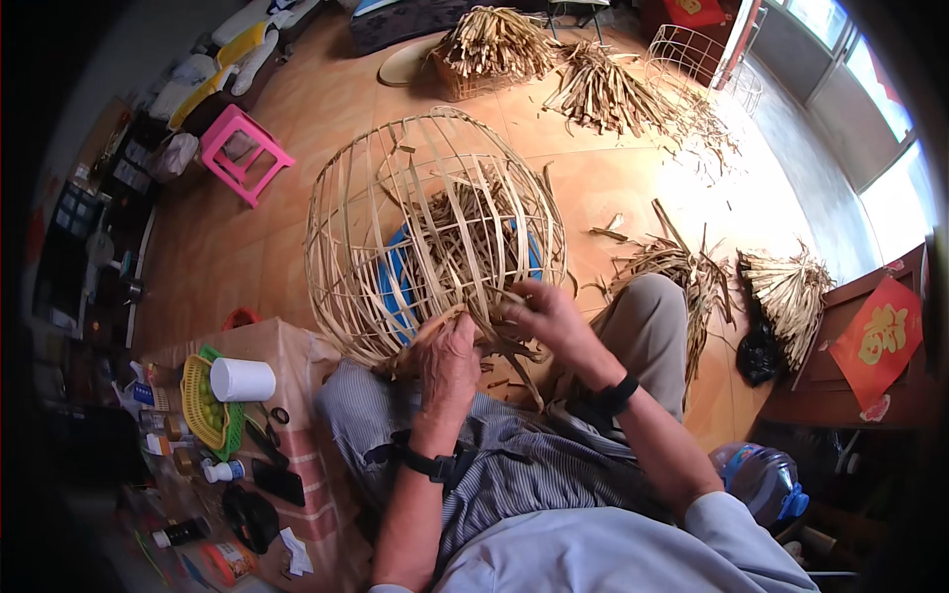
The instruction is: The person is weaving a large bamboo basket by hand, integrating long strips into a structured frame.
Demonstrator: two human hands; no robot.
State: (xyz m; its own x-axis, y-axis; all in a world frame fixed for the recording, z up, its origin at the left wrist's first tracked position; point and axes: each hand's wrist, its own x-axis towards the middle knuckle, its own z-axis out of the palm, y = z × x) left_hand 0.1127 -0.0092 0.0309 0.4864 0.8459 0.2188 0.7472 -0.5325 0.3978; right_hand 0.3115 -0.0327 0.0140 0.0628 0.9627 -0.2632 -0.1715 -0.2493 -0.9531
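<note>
A large open-weave basket frame of pale, thin strips rests tilted in front of my knees. My left hand is closed at its near rim, pinching a dried leaf strip against the frame. Just to the right, my right hand has its fingers bent together on another dried strip at the same rim; the exact grip is partly hidden. Loose strip ends hang down between my hands toward my lap. Through the frame a blue basin shows, heaped with dried brown leaf strips.
At left, a cloth-covered table bears a white cup, a yellow-green fruit basket and bottles. Dried bundles lie at right and far back. A pink stool stands back left; a plastic jug sits by my right elbow.
</note>
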